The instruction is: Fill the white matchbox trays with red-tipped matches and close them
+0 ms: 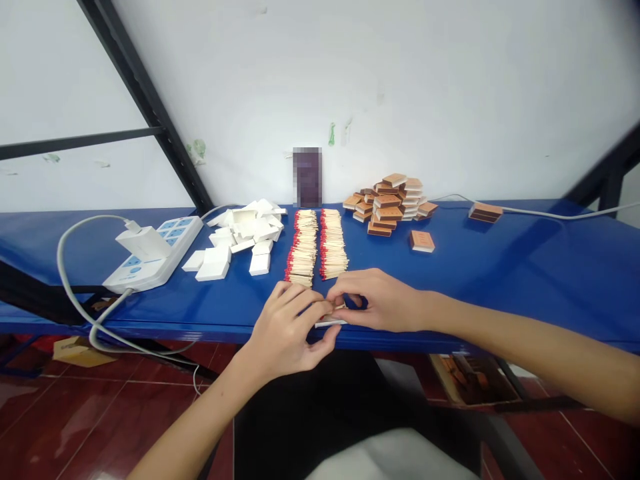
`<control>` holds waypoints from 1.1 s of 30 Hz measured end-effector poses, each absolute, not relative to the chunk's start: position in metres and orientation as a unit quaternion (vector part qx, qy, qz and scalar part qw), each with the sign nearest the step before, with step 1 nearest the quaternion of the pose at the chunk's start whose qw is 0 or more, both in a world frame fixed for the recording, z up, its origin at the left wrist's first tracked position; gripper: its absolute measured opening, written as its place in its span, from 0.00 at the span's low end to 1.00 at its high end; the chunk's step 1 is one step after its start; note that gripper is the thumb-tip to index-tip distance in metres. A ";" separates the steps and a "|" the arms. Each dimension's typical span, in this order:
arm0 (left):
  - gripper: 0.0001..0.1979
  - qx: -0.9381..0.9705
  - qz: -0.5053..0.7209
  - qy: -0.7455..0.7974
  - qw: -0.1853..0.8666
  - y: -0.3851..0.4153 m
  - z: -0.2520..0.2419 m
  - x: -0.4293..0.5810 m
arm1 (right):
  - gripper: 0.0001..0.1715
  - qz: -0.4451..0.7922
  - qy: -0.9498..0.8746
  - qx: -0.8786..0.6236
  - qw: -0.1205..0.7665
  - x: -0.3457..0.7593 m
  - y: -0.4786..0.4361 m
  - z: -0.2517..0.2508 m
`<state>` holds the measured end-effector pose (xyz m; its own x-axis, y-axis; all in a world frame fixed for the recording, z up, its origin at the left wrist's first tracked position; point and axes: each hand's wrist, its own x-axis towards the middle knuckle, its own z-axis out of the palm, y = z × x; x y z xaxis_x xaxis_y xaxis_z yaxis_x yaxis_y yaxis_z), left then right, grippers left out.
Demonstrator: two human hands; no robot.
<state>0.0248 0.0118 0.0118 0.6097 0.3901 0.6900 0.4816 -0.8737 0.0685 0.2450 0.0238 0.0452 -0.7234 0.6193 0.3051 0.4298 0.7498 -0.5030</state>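
Observation:
My left hand [287, 327] and my right hand [377, 300] meet at the near edge of the blue table [525, 267]. Together they pinch a small white matchbox tray [330, 318], with fingers curled round it. Just beyond the hands lie two long rows of red-tipped matches [316, 243]. A heap of empty white trays [240, 237] lies to the left of the rows. A pile of brown matchbox sleeves [390, 203] sits to the right at the back, with one single box [422, 241] lying nearer.
A white power strip [155, 250] with a plugged adapter and grey cable lies at the table's left. Another brown box [485, 212] rests far right beside a cable. A dark upright object [307, 177] leans on the wall. A cardboard box [467, 377] stands on the floor under the table.

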 end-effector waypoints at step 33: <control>0.15 -0.877 -0.353 -0.303 0.115 0.009 0.009 0.027 | 0.07 0.209 -0.902 -0.314 0.208 0.259 0.034 0.047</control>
<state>0.0273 0.0093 0.0094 0.5661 0.4513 0.6898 0.6138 -0.7894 0.0127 0.2593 0.0343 0.0465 -0.7160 0.6540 0.2440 0.4801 0.7151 -0.5081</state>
